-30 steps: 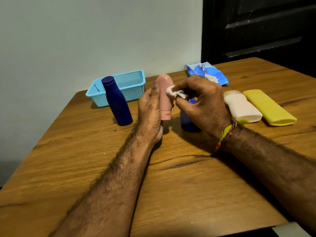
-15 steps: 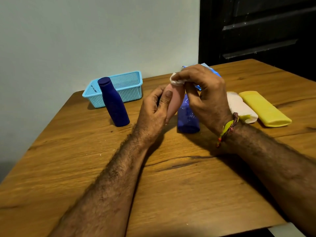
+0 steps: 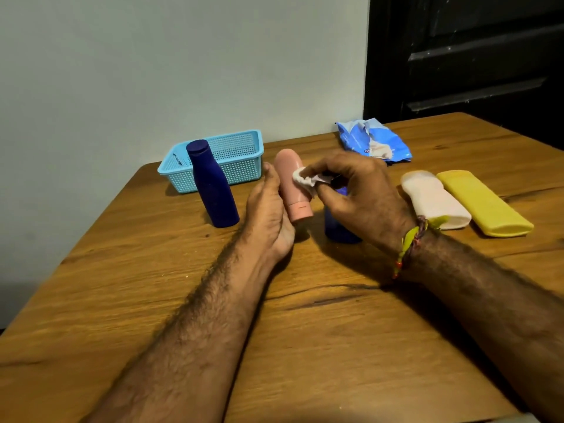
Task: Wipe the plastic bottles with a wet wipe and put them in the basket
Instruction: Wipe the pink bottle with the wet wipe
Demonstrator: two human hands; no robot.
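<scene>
Pink bottle (image 3: 292, 186) inside left grip (image 3: 268, 209)

Brown wooden table (image 3: 320, 346) carries light-blue perforated plastic basket (image 3: 241, 154), upright dark-blue plastic bottle (image 3: 212, 184), second blue bottle (image 3: 337, 230) partly hidden, white bottle (image 3: 433, 198) and yellow bottle (image 3: 482, 203) lying touching, blue wipes packet (image 3: 374, 141).

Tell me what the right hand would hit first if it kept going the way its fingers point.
The right hand points leftward with the wet wipe, which already seems to touch the pink bottle held by the left hand, so that comes first. Depth is hard to judge.
</scene>
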